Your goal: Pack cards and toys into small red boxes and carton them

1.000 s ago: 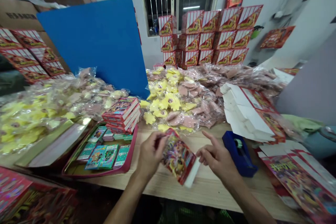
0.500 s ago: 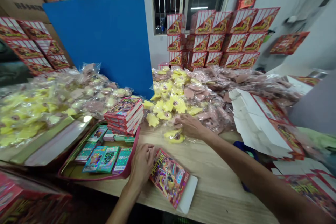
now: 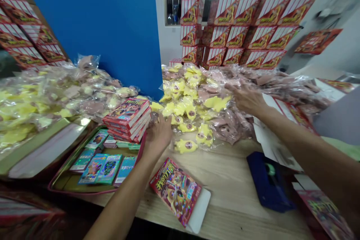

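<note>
A red box [image 3: 177, 191] is seen on a table [image 3: 230, 183] — its white flap [image 3: 200, 210] extended, untouched by either hand. The left hand [image 3: 161, 133] is placed beside stacked boxes [image 3: 126, 114], the right hand [image 3: 249, 99] stretched over wrapped toys [image 3: 216, 103]; whether anything is gripped by either cannot be told. A tape dispenser [image 3: 264, 185] is set nearby.

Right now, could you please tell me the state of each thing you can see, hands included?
Near box: lying flat, end flap out
Bagged toys: heaped, in clear bags
Left hand: at the heap's edge, grip unclear
Right hand: over the heap, grip unclear
Box stack: uneven
Tray: open, holding card packs
Tape dispenser: loaded with a roll
Window boxes: stacked in rows
Blue panel: upright
</note>
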A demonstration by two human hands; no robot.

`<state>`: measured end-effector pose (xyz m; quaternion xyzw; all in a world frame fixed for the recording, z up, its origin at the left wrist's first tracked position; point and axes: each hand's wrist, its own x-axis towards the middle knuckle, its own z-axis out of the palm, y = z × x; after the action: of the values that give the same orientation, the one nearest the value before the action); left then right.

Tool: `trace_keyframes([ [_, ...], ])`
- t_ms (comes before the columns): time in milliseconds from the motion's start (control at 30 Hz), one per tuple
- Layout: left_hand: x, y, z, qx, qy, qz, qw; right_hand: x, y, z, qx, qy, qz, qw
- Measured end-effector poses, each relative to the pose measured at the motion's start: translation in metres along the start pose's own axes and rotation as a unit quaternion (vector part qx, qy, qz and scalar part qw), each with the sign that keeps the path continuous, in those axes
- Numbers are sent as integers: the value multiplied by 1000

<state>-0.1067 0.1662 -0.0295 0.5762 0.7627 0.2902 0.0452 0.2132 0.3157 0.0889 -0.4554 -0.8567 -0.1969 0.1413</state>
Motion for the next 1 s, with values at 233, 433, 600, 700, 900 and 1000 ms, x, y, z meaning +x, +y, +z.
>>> trace_keyframes([
  [233, 28, -14, 28, -25, 7, -16, 1000, -24, -13, 44, -46, -152, -171, 972],
  [433, 31, -20, 23, -74, 61, -29, 995, -12, -37, 35, -22, -133, -90, 987],
  [600, 19, -12, 12, -119, 107, -44, 986, -33, -110, 20, 69, -156, -166, 971],
  [700, 3, 0, 2, -151, 141, -41, 978, -67, -169, 28, 125, -207, -255, 936],
  [900, -30, 27, -39, -235, 230, -1, 944, -108, -190, 25, 153, -204, -162, 953],
  [1000, -61, 52, -45, -256, 233, 31, 938, -142, -147, 13, 186, -174, -102, 962],
])
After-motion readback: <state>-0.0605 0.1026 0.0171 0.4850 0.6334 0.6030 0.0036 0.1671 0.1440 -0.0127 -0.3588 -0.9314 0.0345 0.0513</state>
